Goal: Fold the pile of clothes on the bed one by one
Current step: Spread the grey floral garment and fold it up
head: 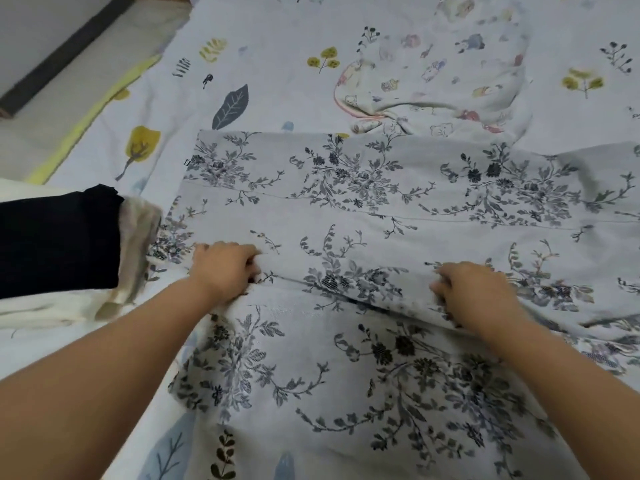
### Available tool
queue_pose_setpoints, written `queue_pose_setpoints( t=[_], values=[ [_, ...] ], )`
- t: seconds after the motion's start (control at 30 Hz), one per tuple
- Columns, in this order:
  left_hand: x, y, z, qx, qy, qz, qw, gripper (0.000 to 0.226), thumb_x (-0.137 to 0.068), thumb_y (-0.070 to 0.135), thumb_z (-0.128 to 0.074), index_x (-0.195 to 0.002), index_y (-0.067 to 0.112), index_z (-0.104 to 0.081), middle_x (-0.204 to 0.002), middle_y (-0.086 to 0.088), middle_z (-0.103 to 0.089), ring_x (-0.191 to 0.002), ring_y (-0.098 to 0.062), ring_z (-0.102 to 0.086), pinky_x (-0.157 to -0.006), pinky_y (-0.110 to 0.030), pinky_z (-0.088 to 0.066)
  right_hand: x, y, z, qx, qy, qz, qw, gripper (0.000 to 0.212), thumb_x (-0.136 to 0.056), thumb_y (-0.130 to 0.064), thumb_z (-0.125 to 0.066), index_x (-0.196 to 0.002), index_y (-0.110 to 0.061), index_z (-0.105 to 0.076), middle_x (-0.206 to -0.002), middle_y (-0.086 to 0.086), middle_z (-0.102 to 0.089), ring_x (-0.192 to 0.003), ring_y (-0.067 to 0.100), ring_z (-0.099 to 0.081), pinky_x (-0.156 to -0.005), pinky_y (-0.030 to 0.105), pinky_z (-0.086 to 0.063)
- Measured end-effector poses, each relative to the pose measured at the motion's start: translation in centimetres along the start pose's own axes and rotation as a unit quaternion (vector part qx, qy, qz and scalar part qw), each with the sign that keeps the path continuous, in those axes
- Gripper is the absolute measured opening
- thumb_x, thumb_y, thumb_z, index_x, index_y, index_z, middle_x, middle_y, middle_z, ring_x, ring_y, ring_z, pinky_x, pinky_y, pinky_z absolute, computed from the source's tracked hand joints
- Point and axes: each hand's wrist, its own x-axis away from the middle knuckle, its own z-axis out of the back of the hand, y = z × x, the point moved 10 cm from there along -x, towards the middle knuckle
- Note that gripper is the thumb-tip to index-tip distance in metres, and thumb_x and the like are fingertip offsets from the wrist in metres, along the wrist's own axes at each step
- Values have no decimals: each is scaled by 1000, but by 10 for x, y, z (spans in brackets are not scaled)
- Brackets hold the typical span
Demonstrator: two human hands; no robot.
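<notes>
While I lean over the bed, the flowery cloth lies spread out flat right under my hands, with grey and black flowers all over it. A fold runs across the flowery cloth from side to side, and both my hands sit on that fold. My left hand is at the left end of the fold, fingers curled tight, pinching the edge of the flowery cloth. My right hand is at the right end of the fold, fingers curled too, gripping the same edge. More of the flowery cloth lies past my hands, and more of it lies closer to me, under my arms.

Just left of the flowery cloth sits a folded stack, with a black piece on top and pale pieces under it. Past the far edge of the flowery cloth lies a crumpled cartoon cloth with little animals on it. Under the flowery cloth is the bedsheet, with leaves printed on it.
</notes>
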Motion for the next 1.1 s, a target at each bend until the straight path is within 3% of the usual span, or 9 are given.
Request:
queue_pose_setpoints(
  t=[0.1,0.23,0.37,0.5,0.67,0.77,0.97,1.03,1.1],
  values=[
    [-5,2,40,-5,91,-23,996,12,-93,22,-50,-93,23,-62,-80,5,-59,-100,-26,-57,-89,-37,-31,-5,8,32,-25,104,-20,994,39,-98,-32,-42,-67,-10,-52,-63,5,-54,-65,27,-53,-63,33,-41],
    [6,9,72,12,280,-22,960,31,-91,19,-54,-120,8,-58,-116,-21,-57,-112,-37,-47,-94,-45,-30,-5,16,49,-51,213,-96,971,33,-98,-26,-42,-96,-2,-65,-86,18,-60,-84,33,-50,-75,40,-37],
    [17,16,28,44,179,-4,983,58,-97,39,-36,-148,17,-19,-156,-14,-11,-144,-31,-8,-114,-49,2,0,-15,28,-40,157,-62,985,51,-94,-27,-46,-141,-11,-35,-144,20,-36,-134,34,-32,-110,51,-23],
    [46,16,-11,70,126,-5,990,67,-92,58,-6,-149,25,0,-157,-4,9,-145,-24,11,-112,-44,13,43,-88,8,-14,200,135,970,50,-89,-26,-49,-135,-7,-45,-142,21,-40,-133,38,-35,-107,57,-27],
    [50,10,-68,9,-67,-16,998,74,-90,64,-10,-147,22,13,-155,-3,20,-142,-25,20,-114,-50,6,53,-108,-83,38,-45,129,990,66,-95,-49,2,-146,-20,-27,-152,16,-22,-141,26,-13,-112,55,-21],
    [48,12,-58,48,-73,-38,996,70,-94,56,-19,-150,19,2,-157,-4,10,-144,-25,11,-115,-49,2,51,-110,-97,39,-118,109,986,59,-99,-46,-12,-149,-24,11,-155,9,22,-142,26,21,-114,51,5],
    [97,-25,-4,137,167,53,975,37,-94,27,-37,-121,5,-49,-120,-16,-48,-107,-32,-43,-85,-39,-38,96,-143,-52,-35,-17,170,985,76,-89,-59,1,-150,-16,-17,-156,18,-6,-144,35,-9,-113,48,-12],
    [114,-40,-19,103,140,100,980,29,-95,22,-40,-115,4,-49,-111,-16,-50,-98,-30,-45,-74,-36,-36,121,-151,-75,-32,-95,203,974,95,-68,-69,1,-150,-23,1,-157,11,12,-143,30,14,-111,42,5],
    [125,-55,-47,116,66,138,981,29,-96,31,-39,-112,8,-47,-108,-12,-52,-95,-27,-48,-75,-34,-38,139,-157,-101,13,-155,218,963,97,-77,-67,-36,-148,-21,12,-152,12,19,-138,32,18,-109,44,6]
  ],
)
